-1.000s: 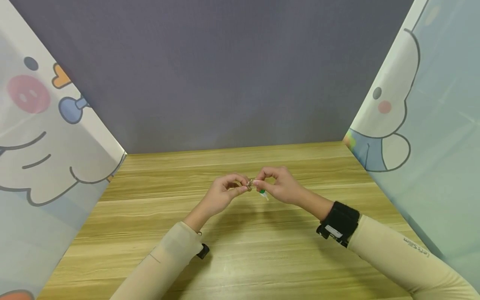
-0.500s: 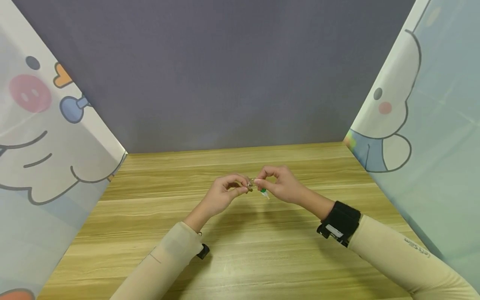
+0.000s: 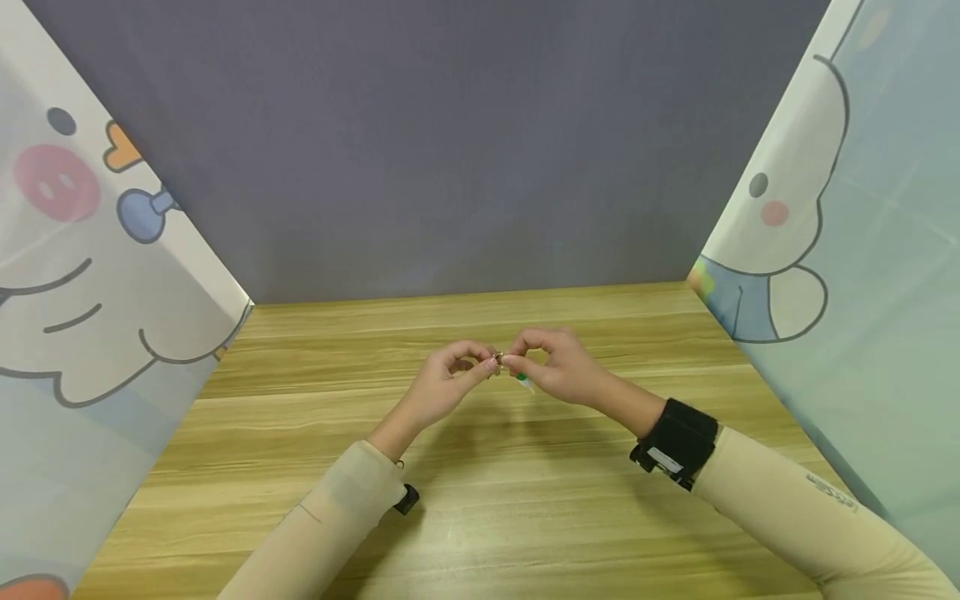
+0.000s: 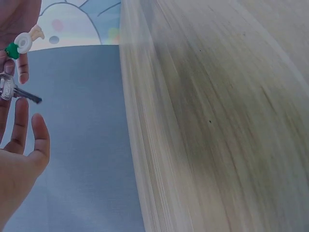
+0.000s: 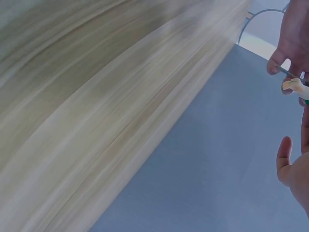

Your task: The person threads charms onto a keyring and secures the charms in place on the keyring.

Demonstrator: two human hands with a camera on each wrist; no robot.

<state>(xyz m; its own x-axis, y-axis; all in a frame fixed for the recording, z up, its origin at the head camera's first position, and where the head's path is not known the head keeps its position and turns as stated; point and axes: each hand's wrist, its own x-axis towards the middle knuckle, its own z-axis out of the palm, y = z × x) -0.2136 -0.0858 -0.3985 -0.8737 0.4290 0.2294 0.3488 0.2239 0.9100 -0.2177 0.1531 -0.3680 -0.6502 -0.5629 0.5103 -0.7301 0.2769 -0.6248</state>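
- Pinching a small metal key (image 3: 498, 363) between the fingertips of both hands, you hold it in the air above the middle of the wooden table (image 3: 480, 500).
- Your left hand (image 3: 442, 387) grips the key from its left side, thumb and forefinger pressed together on it.
- Your right hand (image 3: 558, 367) pinches it from the right, the other fingers curled in an arch over the pinch.
- In the left wrist view the key (image 4: 14, 93) sticks out sideways, its dark blade pointing away from the fingers.
- A white and green charm (image 3: 524, 382) hangs just below the key, under your right hand.
- Behind the key stands a grey back panel (image 3: 450, 150).
- Cartoon-printed side panels (image 3: 90, 275) close in the table to the left and right of the key.
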